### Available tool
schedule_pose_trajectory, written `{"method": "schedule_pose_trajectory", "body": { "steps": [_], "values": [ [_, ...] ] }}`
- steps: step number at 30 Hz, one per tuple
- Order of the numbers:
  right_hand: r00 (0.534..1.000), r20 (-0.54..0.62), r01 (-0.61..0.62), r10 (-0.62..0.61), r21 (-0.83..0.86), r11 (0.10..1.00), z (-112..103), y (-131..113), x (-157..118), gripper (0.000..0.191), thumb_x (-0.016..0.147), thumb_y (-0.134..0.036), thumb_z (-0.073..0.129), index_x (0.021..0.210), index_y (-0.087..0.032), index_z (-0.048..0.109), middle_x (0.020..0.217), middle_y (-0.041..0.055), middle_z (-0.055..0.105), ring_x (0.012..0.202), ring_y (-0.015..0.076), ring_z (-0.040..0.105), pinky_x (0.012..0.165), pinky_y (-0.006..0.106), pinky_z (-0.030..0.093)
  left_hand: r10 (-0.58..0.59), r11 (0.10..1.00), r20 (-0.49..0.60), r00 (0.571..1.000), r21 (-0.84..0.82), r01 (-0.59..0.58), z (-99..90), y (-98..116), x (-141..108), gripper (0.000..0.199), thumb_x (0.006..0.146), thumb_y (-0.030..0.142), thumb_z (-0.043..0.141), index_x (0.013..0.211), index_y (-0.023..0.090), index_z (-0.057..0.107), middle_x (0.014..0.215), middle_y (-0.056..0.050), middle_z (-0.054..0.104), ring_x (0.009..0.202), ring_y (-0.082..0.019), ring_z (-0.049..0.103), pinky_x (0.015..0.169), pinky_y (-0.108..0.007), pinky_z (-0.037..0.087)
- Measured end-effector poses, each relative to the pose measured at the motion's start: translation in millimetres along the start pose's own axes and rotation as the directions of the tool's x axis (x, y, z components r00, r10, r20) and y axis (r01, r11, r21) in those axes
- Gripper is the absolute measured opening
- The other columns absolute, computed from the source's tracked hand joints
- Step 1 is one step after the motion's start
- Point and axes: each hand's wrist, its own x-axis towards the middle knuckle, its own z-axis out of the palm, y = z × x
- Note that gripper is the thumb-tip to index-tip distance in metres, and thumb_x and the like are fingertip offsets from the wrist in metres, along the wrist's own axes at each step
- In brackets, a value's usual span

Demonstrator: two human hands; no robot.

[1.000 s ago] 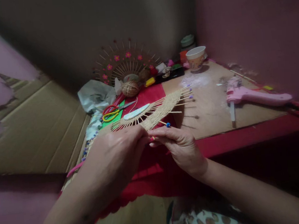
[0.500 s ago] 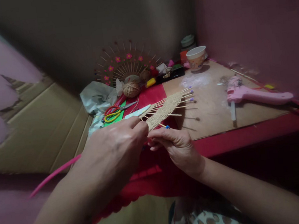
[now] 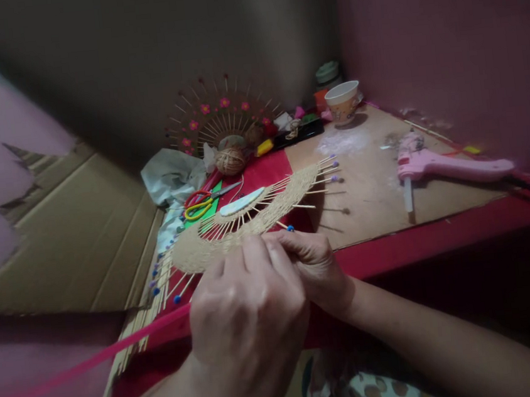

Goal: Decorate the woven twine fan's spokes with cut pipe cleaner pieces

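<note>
A woven straw fan (image 3: 190, 250) with thin sticks and blue and purple bead tips lies tilted over the red cloth. My left hand (image 3: 252, 307) is closed at the fan's near edge, holding a pink strip (image 3: 151, 330) that trails off to the left. Touching it on the right, my right hand (image 3: 314, 263) has its fingers pinched at the same edge, beside a blue-tipped stick. What lies between the right fingertips is hidden behind the hands.
Scissors (image 3: 198, 205), a twine ball (image 3: 230, 160) and crumpled plastic (image 3: 172, 173) lie beyond the fan. A flowered fan (image 3: 218, 112) leans behind them. A cup (image 3: 343, 103) and a pink glue gun (image 3: 460, 165) rest on cardboard (image 3: 364, 200) at right.
My left hand has moved down and nearer, with its back turned more to the camera, uncovering the fan's left part. The pink strip now reaches farther left. My right hand has barely shifted.
</note>
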Motion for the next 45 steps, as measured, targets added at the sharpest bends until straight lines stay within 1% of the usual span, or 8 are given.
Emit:
{"method": "schedule_pose_trajectory", "body": {
  "steps": [6, 12, 18, 23, 27, 34, 40, 45],
  "values": [
    [0.994, -0.041, 0.103, -0.104, -0.035, 0.994, 3, 8, -3, 0.027, 0.082, -0.007, 0.056, 0.099, -0.024, 0.069, 0.080, -0.0006, 0.067, 0.077, 0.0126, 0.063, 0.071, 0.026, 0.055, 0.041, 0.998, -0.152, 0.987, -0.034, -0.047, 10.1, 1, -14, 0.017, 0.080, 0.006, 0.049, 0.070, 0.010, 0.063, 0.054, -0.005, 0.051, 0.048, -0.021, 0.049, 0.046, -0.033, 0.039],
    [0.998, 0.024, 0.053, -0.053, 0.000, 0.999, 1, 3, 1, 0.023, 0.082, -0.006, 0.055, 0.093, -0.020, 0.069, 0.077, -0.0017, 0.066, 0.074, 0.0110, 0.062, 0.068, 0.024, 0.054, 0.086, 0.993, -0.218, 0.972, -0.064, -0.102, 19.6, -3, -9, 0.017, 0.081, 0.007, 0.051, 0.069, 0.009, 0.062, 0.054, -0.006, 0.053, 0.048, -0.021, 0.048, 0.045, -0.033, 0.039],
    [0.998, -0.048, 0.046, -0.045, 0.007, 0.999, 2, 9, 1, 0.022, 0.084, -0.011, 0.055, 0.099, -0.021, 0.068, 0.083, 0.0005, 0.068, 0.073, 0.0110, 0.063, 0.066, 0.025, 0.055, 0.127, 0.964, -0.326, 0.937, -0.184, -0.194, 33.7, -6, -27, 0.020, 0.079, 0.004, 0.053, 0.095, -0.005, 0.062, 0.075, -0.019, 0.064, 0.069, -0.028, 0.060, 0.058, -0.039, 0.048],
    [0.989, -0.010, 0.142, -0.144, -0.139, 0.980, 0, 7, 0, 0.024, 0.087, -0.011, 0.051, 0.101, -0.022, 0.067, 0.081, 0.0009, 0.069, 0.072, 0.0112, 0.063, 0.066, 0.025, 0.054, 0.086, 0.921, -0.272, 0.958, -0.346, -0.181, 45.3, -10, -52, 0.035, 0.080, 0.002, 0.052, 0.115, -0.003, 0.055, 0.096, -0.023, 0.064, 0.089, -0.030, 0.061, 0.071, -0.040, 0.050],
    [0.983, 0.017, 0.183, -0.184, -0.186, 0.965, -1, 6, 0, 0.024, 0.087, -0.011, 0.050, 0.101, -0.021, 0.067, 0.079, 0.0010, 0.069, 0.071, 0.0118, 0.063, 0.066, 0.025, 0.053, 0.118, 0.888, -0.270, 0.956, -0.402, -0.223, 47.0, -16, -60, 0.038, 0.083, 0.003, 0.045, 0.119, -0.004, 0.052, 0.098, -0.023, 0.062, 0.089, -0.029, 0.060, 0.073, -0.040, 0.050],
    [0.987, 0.036, 0.161, -0.157, -0.152, 0.975, 0, 8, -3, 0.027, 0.087, -0.007, 0.048, 0.102, -0.020, 0.066, 0.077, 0.0006, 0.067, 0.064, 0.0092, 0.060, 0.060, 0.022, 0.052, -0.029, 0.871, -0.129, 0.991, -0.491, -0.038, 31.4, -24, -50, 0.028, 0.086, 0.006, 0.049, 0.109, 0.011, 0.063, 0.091, -0.012, 0.062, 0.077, -0.019, 0.060, 0.061, -0.028, 0.046],
    [0.994, 0.003, 0.109, -0.109, -0.097, 0.989, 0, 10, -4, 0.022, 0.088, -0.013, 0.051, 0.101, -0.021, 0.066, 0.081, 0.0016, 0.068, 0.068, 0.0099, 0.062, 0.060, 0.023, 0.055, 0.114, 0.851, -0.192, 0.975, -0.487, -0.196, 35.5, -26, -49, 0.029, 0.087, 0.007, 0.044, 0.113, 0.006, 0.058, 0.102, -0.018, 0.059, 0.094, -0.026, 0.057, 0.075, -0.038, 0.048],
    [0.995, 0.035, 0.100, -0.097, -0.101, 0.990, 0, 11, -7, 0.028, 0.087, -0.008, 0.047, 0.104, -0.021, 0.066, 0.083, 0.0027, 0.069, 0.068, 0.0103, 0.063, 0.061, 0.024, 0.056, 0.030, 0.842, -0.112, 0.993, -0.532, -0.086, 35.5, -32, -52, 0.024, 0.087, 0.006, 0.046, 0.104, 0.014, 0.062, 0.094, -0.008, 0.061, 0.082, -0.015, 0.058, 0.068, -0.026, 0.045]
  ]
}}
